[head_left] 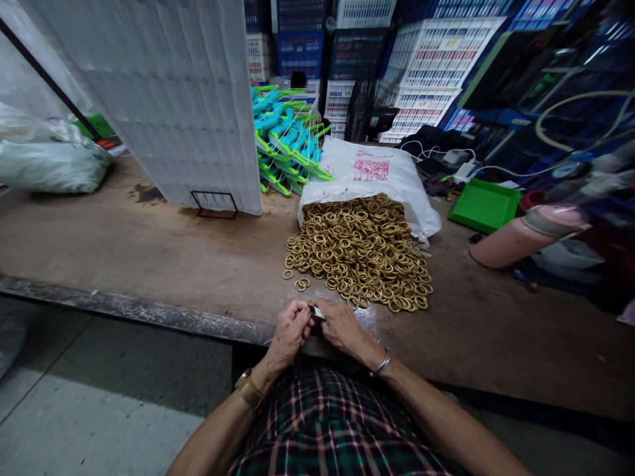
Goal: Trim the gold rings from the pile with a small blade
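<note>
My left hand (292,328) and my right hand (338,325) meet at the table's near edge, fingers pinched together around a small pale piece (316,312) with a ring at it. Both hands are closed on it. Just beyond them lies a heap of brass-coloured rings (360,250), spilling from a white plastic bag (370,173). A few loose rings (301,283) lie apart at the heap's left. A watch sits on my left wrist and a bangle on my right.
The brown worktable (149,258) has a metal front edge. A white panel (163,99) stands on it at left, teal and green hangers (285,139) behind, a green tray (483,205) and a pink cylinder (520,235) at right. Stacked crates fill the back.
</note>
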A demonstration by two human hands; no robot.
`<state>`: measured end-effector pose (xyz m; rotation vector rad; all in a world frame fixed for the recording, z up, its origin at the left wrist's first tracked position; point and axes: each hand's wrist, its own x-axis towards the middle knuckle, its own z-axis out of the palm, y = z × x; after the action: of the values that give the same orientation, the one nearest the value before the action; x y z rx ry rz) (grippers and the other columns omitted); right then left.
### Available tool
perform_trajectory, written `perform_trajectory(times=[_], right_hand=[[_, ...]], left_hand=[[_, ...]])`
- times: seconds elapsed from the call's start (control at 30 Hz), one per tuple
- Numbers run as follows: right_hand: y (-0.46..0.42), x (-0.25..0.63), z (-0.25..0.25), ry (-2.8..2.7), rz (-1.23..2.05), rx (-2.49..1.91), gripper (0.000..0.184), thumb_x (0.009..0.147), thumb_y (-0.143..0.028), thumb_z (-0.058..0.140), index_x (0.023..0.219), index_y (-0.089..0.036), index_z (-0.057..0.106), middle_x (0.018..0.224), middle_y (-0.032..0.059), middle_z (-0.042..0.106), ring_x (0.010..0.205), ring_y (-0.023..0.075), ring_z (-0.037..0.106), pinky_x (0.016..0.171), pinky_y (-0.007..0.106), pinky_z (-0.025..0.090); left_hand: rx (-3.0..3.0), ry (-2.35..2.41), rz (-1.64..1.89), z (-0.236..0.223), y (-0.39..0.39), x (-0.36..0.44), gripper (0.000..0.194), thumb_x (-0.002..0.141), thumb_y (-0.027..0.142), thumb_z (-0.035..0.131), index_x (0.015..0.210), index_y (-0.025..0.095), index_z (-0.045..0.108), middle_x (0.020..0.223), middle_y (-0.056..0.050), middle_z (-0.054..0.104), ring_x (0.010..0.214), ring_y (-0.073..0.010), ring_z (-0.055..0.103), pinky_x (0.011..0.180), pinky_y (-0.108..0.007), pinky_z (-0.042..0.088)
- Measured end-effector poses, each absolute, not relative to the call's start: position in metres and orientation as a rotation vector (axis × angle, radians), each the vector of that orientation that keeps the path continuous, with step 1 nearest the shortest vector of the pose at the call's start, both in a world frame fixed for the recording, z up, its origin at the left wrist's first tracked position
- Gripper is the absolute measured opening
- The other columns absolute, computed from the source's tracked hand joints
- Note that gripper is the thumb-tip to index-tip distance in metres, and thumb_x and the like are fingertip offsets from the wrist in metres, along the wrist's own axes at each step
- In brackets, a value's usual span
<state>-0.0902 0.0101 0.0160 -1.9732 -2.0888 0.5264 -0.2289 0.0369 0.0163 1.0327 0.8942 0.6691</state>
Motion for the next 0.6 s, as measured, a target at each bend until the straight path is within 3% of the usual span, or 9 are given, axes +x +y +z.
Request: perform_trajectory(times=[0.23,0.43,0.6], right_hand=[[0.016,-0.088,0.013,-2.126,0.533,-2.095,0.027,0.075,-0.010,0.042,0.097,-0.014,0.057,0.078,0.0074,0.065,0.067,0.0156,0.055,0.057,0.025,0.027],[0.037,-0.084,0.011,-2.049,0.412,-2.250,0.020,0.082,-0.014,0.038,0.091,-0.015,0.056,0.078,0.0071,0.065,0.067,0.0150,0.057,0.056,0.025,0.027],[0.058,-0.097,0.009,-1.925,0.353,-2.196,0.022,0.085,-0.020,0.040,0.105,-0.016,0.048,0.082,0.0063,0.065,0.070,0.0156,0.060,0.058,0.024,0.030]], left_hand=[[1.087,0.885,0.636,0.020,0.032,-0.235,0.033,0.076,0.049,0.054,0.073,0.017,0.047,0.055,0.006,0.045,0.042,-0.0035,0.036,0.039,-0.015,0.026],[0.812,0.666,0.628,0.028,0.026,-0.237,0.031,0.074,0.046,0.059,0.074,0.017,0.047,0.060,0.005,0.049,0.040,-0.0031,0.037,0.037,-0.017,0.024],[0.663,0.709,0.685,0.020,0.030,-0.238,0.031,0.073,0.044,0.061,0.071,0.015,0.048,0.071,0.000,0.055,0.044,-0.0039,0.043,0.037,-0.017,0.026]])
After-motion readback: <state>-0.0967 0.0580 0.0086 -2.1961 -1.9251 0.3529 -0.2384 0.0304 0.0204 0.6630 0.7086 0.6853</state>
